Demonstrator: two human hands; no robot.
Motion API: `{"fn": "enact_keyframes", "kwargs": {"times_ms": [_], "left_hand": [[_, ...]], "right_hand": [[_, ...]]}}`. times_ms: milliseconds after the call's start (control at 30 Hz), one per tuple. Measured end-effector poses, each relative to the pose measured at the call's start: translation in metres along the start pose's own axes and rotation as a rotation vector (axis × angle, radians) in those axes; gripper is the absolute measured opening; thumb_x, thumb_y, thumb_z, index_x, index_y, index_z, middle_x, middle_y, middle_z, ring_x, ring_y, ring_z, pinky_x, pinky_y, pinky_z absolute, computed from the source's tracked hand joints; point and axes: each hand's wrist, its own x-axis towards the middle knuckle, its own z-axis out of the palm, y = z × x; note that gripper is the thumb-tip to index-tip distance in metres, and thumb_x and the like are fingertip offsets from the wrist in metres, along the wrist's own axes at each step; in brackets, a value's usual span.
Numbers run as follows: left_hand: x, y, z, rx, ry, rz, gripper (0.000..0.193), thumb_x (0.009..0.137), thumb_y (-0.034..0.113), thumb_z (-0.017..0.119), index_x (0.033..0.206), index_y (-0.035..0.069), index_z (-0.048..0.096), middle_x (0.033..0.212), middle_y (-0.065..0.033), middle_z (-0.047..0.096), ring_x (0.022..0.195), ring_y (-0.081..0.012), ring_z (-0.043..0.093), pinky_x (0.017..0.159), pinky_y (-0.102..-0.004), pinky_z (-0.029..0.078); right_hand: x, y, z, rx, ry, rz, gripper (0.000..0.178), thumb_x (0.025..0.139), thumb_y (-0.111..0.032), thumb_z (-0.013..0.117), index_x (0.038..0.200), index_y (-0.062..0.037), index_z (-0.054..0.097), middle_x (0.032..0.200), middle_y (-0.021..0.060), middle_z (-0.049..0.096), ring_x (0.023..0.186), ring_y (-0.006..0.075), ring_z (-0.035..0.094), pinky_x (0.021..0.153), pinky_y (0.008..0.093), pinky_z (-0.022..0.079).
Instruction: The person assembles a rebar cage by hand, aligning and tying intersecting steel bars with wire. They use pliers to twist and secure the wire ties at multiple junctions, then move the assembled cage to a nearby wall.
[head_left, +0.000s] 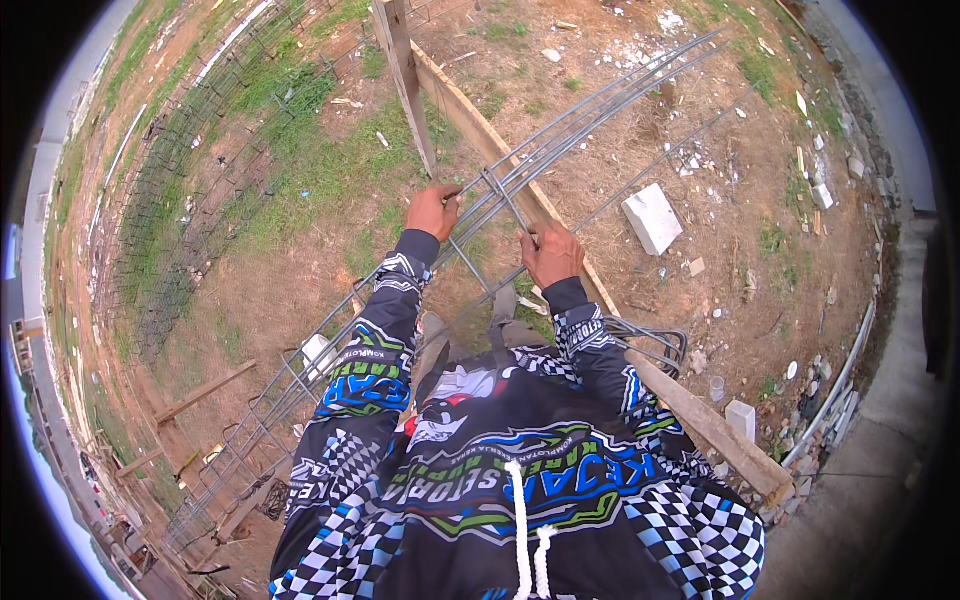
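Top: loose and black, from where I stand, a long-sleeved jersey (pixel 470 535) with bold blue, green and white lettering.
Side panels: black-and-white checks touched with blue.
Lower front: a red-and-white graphic (pixel 455 395).
Sleeves (pixel 365 365): the same busy print, ending in plain dark cuffs (pixel 566 294).
Cords (pixel 519 530): two, white, thick, dangling.
Left hand (pixel 432 212), right hand (pixel 553 254): bare.
Footwear (pixel 503 308): greyish, partly hidden.

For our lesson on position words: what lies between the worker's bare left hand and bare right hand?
In the head view, long, thin grey steel bars run diagonally between the bare left hand and bare right hand.
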Motion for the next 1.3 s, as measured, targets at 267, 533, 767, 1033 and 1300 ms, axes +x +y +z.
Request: {"fn": "enact_keyframes", "kwargs": {"times_ms": [267, 533, 767, 1033, 1300], "left_hand": [[0.008, -0.012, -0.012, -0.101, -0.102, -0.078, 0.024, 0.088, 0.02, 0.063, 0.107, 0.009, 0.073, 0.091, -0.0188, 0.071, 0.082, -0.0322, 0.068, 0.078, -0.0405, 0.052], [-0.009, -0.031, -0.038, -0.217, 0.132, -0.18, 0.032, 0.092, 0.026, 0.062, 0.114, 0.003, 0.068, 0.104, -0.014, 0.072, 0.092, -0.0247, 0.068, 0.084, -0.0359, 0.051], [-0.047, -0.014, -0.048, -0.129, -0.002, -0.057, 0.053, 0.085, 0.037, 0.071, 0.127, 0.006, 0.06, 0.128, -0.0186, 0.061, 0.117, -0.0318, 0.059, 0.098, -0.04, 0.047], [-0.05, -0.021, -0.035, -0.146, -0.112, 0.059, 0.058, 0.081, 0.036, 0.075, 0.129, 0.008, 0.06, 0.132, -0.0191, 0.058, 0.124, -0.0342, 0.054, 0.105, -0.0414, 0.042], [-0.064, 0.027, -0.021, -0.033, 0.235, 0.244, 0.038, 0.083, 0.024, 0.072, 0.114, 0.005, 0.065, 0.118, -0.0186, 0.063, 0.114, -0.0348, 0.059, 0.096, -0.0435, 0.046]], "right_hand": [[0.027, 0.027, -0.006, 0.045, 0.152, 0.109, 0.016, 0.081, -0.023, 0.07, 0.08, -0.0073, 0.067, 0.077, 0.0134, 0.063, 0.073, 0.0352, 0.063, 0.066, 0.0456, 0.049], [0.031, 0.048, -0.018, 0.098, -0.048, 0.188, 0.036, 0.075, -0.032, 0.078, 0.102, -0.0086, 0.073, 0.085, 0.014, 0.067, 0.074, 0.029, 0.065, 0.07, 0.0396, 0.051], [0.026, 0.058, -0.023, 0.251, -0.149, 0.174, 0.029, 0.073, -0.022, 0.08, 0.097, -0.006, 0.074, 0.084, 0.0134, 0.067, 0.073, 0.0263, 0.064, 0.069, 0.0382, 0.051], [0.024, 0.056, -0.019, 0.182, -0.116, 0.183, 0.027, 0.074, -0.024, 0.078, 0.095, -0.0067, 0.074, 0.083, 0.0139, 0.067, 0.074, 0.0289, 0.065, 0.07, 0.0396, 0.05], [0.052, 0.036, -0.01, 0.162, -0.128, 0.13, 0.031, 0.081, -0.033, 0.071, 0.097, -0.0064, 0.074, 0.082, 0.0158, 0.07, 0.078, 0.0318, 0.066, 0.072, 0.043, 0.05]]}}
